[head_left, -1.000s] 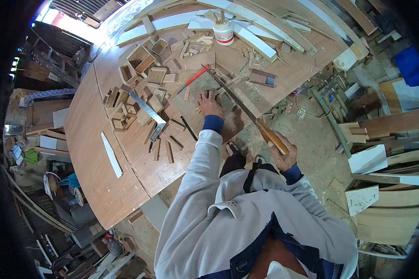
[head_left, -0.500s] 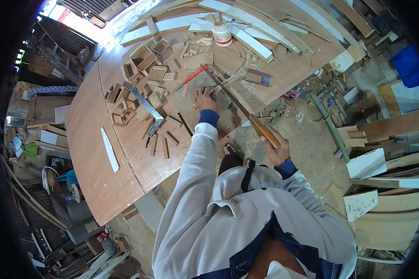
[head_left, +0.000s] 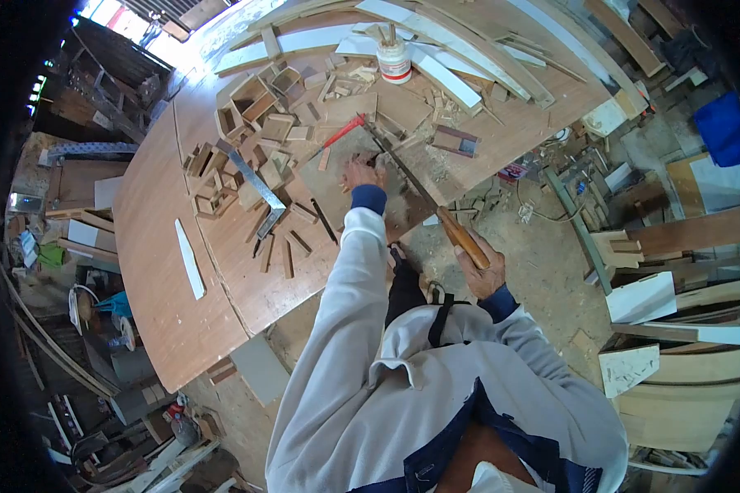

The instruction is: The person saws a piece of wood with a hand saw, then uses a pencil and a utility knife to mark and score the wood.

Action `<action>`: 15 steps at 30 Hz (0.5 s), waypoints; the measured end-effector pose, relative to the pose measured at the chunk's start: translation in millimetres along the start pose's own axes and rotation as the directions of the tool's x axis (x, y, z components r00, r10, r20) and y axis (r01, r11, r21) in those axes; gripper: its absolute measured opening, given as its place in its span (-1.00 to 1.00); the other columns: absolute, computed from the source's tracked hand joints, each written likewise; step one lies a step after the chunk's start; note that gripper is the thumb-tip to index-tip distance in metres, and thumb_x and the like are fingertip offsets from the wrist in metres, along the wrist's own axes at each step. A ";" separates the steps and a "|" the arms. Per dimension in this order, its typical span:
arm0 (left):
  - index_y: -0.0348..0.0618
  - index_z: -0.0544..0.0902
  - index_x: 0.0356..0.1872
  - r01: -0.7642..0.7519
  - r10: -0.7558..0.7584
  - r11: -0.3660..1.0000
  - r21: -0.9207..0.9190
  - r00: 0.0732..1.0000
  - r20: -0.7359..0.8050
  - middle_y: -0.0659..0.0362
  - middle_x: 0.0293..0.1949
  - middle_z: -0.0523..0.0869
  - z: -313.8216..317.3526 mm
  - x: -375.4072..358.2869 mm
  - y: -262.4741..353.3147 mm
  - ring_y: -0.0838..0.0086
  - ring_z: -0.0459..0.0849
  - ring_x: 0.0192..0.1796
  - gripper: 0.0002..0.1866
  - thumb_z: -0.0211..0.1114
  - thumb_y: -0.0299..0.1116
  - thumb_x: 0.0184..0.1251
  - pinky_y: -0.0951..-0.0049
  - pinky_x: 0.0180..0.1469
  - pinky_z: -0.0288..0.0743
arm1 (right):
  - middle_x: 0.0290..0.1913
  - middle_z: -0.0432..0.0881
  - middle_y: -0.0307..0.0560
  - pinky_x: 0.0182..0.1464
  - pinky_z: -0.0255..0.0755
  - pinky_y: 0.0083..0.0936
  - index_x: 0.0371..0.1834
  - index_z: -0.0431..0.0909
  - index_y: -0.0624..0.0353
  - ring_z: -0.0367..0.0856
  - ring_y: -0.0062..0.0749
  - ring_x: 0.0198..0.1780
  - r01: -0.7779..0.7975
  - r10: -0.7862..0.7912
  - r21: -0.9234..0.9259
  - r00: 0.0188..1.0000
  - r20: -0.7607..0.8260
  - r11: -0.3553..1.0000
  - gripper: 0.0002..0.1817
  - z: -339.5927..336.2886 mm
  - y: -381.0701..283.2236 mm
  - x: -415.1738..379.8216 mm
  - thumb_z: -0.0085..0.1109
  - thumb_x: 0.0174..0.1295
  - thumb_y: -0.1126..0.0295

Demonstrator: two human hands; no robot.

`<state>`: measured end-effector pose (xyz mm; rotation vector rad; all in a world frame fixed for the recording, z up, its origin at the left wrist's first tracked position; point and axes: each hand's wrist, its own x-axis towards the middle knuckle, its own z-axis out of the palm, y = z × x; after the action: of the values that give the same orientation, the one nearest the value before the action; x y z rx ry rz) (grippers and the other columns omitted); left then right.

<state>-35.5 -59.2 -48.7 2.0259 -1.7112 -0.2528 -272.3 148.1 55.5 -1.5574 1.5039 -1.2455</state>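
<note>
My right hand (head_left: 483, 271) is closed round the wooden handle of a saw (head_left: 409, 177), at the table's near edge. The saw's long dark blade slants up and left across a worn board (head_left: 403, 205) on the table. My left hand (head_left: 362, 174) presses down on that board just left of the blade, fingers bent. Whatever lies under those fingers is hidden. Beyond the hand is a red-handled tool (head_left: 347, 130), its thin end pointing left. A black stick-like tool (head_left: 325, 222) lies left of my left wrist.
Small wooden frames (head_left: 214, 177) and offcuts crowd the table's middle, with a metal try square (head_left: 257, 182) among them. A white glue tub (head_left: 394, 62) stands farther back near long wooden strips (head_left: 460, 49). Boards (head_left: 641, 297) are stacked at the right.
My right hand and the saw have shifted slightly. The left hand stays by the blade, its fingers looking more drawn in. The whole view has tilted a little.
</note>
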 end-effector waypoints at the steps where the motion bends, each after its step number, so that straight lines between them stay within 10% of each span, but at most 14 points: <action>1: 0.04 0.60 -0.03 0.010 -0.010 1.000 0.003 1.000 0.006 -0.02 0.12 0.51 0.3 -5.9 0.1 0.03 0.38 0.21 -0.58 0.24 -0.05 0.08 -0.02 0.23 0.22 | -0.20 0.67 0.11 -0.21 0.53 -0.52 0.06 0.49 0.25 0.72 -0.25 -0.24 -0.020 0.021 -0.018 1.000 0.016 1.000 -0.58 -0.7 1.3 -1.9 0.25 0.13 0.36; 15: 0.25 0.64 -0.14 0.240 -0.239 0.971 0.006 0.964 0.116 0.06 0.16 0.48 -7.1 10.6 13.9 0.09 0.37 0.22 -0.67 0.25 0.03 0.07 -0.09 0.20 0.17 | -0.03 0.63 0.09 -0.07 0.51 -0.48 0.13 0.45 0.22 0.67 -0.19 -0.07 -0.036 0.034 0.018 0.996 0.078 0.999 -0.56 -20.7 -7.1 -18.4 0.21 0.14 0.41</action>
<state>-42.5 -69.2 -34.3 2.2520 -1.5248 -0.4651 -286.9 170.5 65.6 -1.5428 1.4599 -1.1627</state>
